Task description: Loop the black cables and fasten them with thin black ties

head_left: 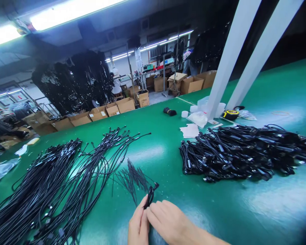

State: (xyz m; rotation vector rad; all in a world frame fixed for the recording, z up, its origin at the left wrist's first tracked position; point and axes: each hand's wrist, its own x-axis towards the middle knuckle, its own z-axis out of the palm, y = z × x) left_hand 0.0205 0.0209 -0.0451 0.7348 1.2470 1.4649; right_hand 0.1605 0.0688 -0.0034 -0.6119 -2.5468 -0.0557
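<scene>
A coiled black cable stands up from between my two hands, its small plug end poking out at the top. My left hand is wrapped round the lower part of the coil. Against it presses my right hand, its fingers bent in at the cable; whether a thin tie is in them is hidden. Just beyond the hands lie many short thin black twist ties, spread in a loose fan on the green tabletop.
Long straight black cables cover the left side. At right lies a big heap of bundled cables. Behind it are a yellow tape measure, white plastic bags and two slanting white posts. Cardboard boxes line the far edge.
</scene>
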